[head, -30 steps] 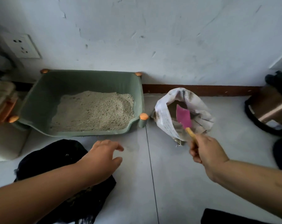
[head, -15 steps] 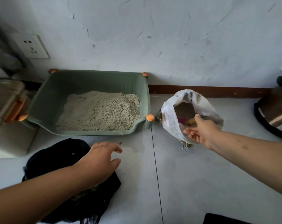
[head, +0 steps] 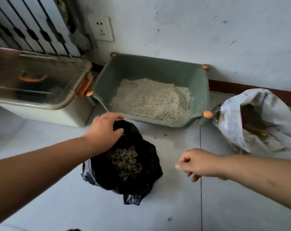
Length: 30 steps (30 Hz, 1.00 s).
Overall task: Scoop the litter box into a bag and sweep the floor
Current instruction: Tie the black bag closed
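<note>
A green litter box (head: 159, 67) with orange corner knobs stands against the wall, holding pale litter (head: 151, 99). In front of it an open black bag (head: 152, 157) sits on the floor with dark clumps (head: 124, 161) inside. My left hand (head: 104, 130) grips the bag's far left rim. My right hand (head: 199, 164) hovers to the right of the bag, fingers loosely curled, holding nothing. A white printed bag (head: 233, 125) stands right of the box. The pink scoop (head: 244, 121) lies inside it, mostly hidden.
A storage bin (head: 41, 104) with a clear lid and orange latches stands left of the litter box. Behind it are a barred white panel (head: 24, 25) and a wall socket (head: 101, 29). A few crumbs (head: 165, 135) lie on the grey floor between box and black bag.
My right hand let go of the pink scoop inside the white bag and drew back toward the black bag. The view swung left. My left hand now grips the black bag's rim.
</note>
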Tool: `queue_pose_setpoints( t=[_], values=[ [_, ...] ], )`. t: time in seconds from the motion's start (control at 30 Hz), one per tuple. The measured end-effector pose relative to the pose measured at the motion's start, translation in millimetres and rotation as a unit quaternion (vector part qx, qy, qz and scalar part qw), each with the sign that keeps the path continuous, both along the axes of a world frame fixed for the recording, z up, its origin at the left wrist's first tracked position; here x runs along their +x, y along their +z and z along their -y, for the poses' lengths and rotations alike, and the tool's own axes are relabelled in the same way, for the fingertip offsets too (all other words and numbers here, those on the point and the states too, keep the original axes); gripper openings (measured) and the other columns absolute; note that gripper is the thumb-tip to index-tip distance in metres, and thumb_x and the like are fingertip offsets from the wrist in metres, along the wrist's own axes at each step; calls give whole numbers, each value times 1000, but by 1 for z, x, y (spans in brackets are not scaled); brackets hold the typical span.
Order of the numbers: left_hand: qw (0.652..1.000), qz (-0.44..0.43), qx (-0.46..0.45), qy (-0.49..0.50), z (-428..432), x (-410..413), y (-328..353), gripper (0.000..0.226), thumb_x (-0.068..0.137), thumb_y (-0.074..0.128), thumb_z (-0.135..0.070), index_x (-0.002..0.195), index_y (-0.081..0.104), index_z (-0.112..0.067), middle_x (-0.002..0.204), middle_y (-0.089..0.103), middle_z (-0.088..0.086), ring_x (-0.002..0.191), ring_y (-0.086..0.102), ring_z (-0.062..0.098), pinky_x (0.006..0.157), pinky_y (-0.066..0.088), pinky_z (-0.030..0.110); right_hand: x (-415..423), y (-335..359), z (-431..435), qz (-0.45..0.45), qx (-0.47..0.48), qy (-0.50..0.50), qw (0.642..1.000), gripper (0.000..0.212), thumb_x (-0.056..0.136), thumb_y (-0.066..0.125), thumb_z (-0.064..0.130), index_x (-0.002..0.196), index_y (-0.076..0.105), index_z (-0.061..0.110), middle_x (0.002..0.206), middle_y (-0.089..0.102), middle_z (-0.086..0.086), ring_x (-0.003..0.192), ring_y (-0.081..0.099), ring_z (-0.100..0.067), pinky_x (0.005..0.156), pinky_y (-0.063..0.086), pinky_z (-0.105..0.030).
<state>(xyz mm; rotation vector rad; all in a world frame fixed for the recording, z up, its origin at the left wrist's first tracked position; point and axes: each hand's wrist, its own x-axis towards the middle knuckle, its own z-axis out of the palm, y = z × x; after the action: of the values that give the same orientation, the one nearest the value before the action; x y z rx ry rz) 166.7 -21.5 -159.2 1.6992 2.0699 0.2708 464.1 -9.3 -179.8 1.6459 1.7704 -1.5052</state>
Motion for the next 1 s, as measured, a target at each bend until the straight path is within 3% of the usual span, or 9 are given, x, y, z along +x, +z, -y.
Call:
queue_pose_setpoints(
  t=[0.17, 0.27, 0.3, 0.43, 0.57, 0.7, 0.8, 0.9, 1.0],
  values=[
    [974, 79, -25, 210, 19, -50, -11, 74, 91, 57, -55, 151, 35, -17, 153, 39, 13, 140, 38, 31, 114, 32, 41, -61, -41, -5, 70, 16, 22, 997, 99, 76, 64, 65, 149, 25, 10, 142, 46, -11, 116, 57, -28, 92, 50, -36],
    [927, 211, -135, 278, 37, -70, -23, 88, 86, 46, -75, 155, 27, -24, 158, 34, 9, 142, 36, 34, 111, 31, 50, -84, -78, 10, -14, 1, -107, 994, 115, 47, 76, 74, 139, 36, 19, 136, 53, -4, 121, 53, -27, 100, 46, -36],
    [904, 259, -183, 287, 42, -76, -26, 88, 84, 45, -78, 154, 29, -27, 158, 34, 7, 142, 36, 37, 109, 30, 55, -92, -88, 15, -33, 8, -135, 990, 108, 41, 79, 72, 131, 46, 21, 126, 60, -3, 115, 57, -26, 97, 48, -38],
    [848, 339, -347, 214, 55, -87, -31, 84, 64, 61, -79, 130, 61, -27, 135, 60, 8, 128, 52, 30, 113, 21, 65, -114, -75, 20, -116, -44, -208, 970, 34, 75, 81, 21, 104, 66, 11, 96, 70, -4, 92, 65, -23, 86, 51, -31],
    [868, 343, -326, 149, 47, -88, -23, 68, 63, 73, -54, 120, 69, -16, 111, 75, 2, 112, 63, 21, 108, 37, 52, -121, -41, -2, -179, -94, -221, 954, 34, 77, 77, 8, 109, 67, 8, 101, 73, -12, 96, 68, -28, 93, 52, -40],
    [885, 371, -228, 163, 31, -86, -7, 61, 67, 74, -46, 117, 67, -13, 118, 72, 3, 117, 61, 22, 98, 46, 40, -115, 0, -29, -176, -108, -149, 967, 29, 77, 78, 12, 103, 69, 3, 103, 73, -18, 97, 69, -30, 85, 55, -37],
    [887, 383, -178, 184, 26, -84, -2, 52, 79, 72, -50, 115, 68, -13, 118, 70, 5, 114, 63, 25, 94, 49, 38, -111, 21, -44, -58, 11, 6, 998, 62, 54, 90, 41, 105, 69, 12, 103, 73, -9, 98, 68, -25, 89, 54, -36],
    [896, 327, -105, 282, 25, -81, -8, 52, 93, 59, -50, 126, 59, -9, 122, 62, 9, 110, 60, 27, 94, 49, 43, -111, 45, -55, 43, 148, 161, 975, 24, 66, 83, 32, 80, 66, 21, 80, 69, 4, 76, 64, -13, 64, 46, -24],
    [845, 358, -154, 367, 23, -80, -12, 80, 90, 55, -63, 143, 42, -5, 132, 51, 17, 122, 52, 36, 102, 42, 49, -111, 67, -59, 100, 215, 232, 943, 17, 75, 77, 25, 84, 64, 29, 87, 67, 7, 81, 63, -14, 67, 49, -26]
  ],
)
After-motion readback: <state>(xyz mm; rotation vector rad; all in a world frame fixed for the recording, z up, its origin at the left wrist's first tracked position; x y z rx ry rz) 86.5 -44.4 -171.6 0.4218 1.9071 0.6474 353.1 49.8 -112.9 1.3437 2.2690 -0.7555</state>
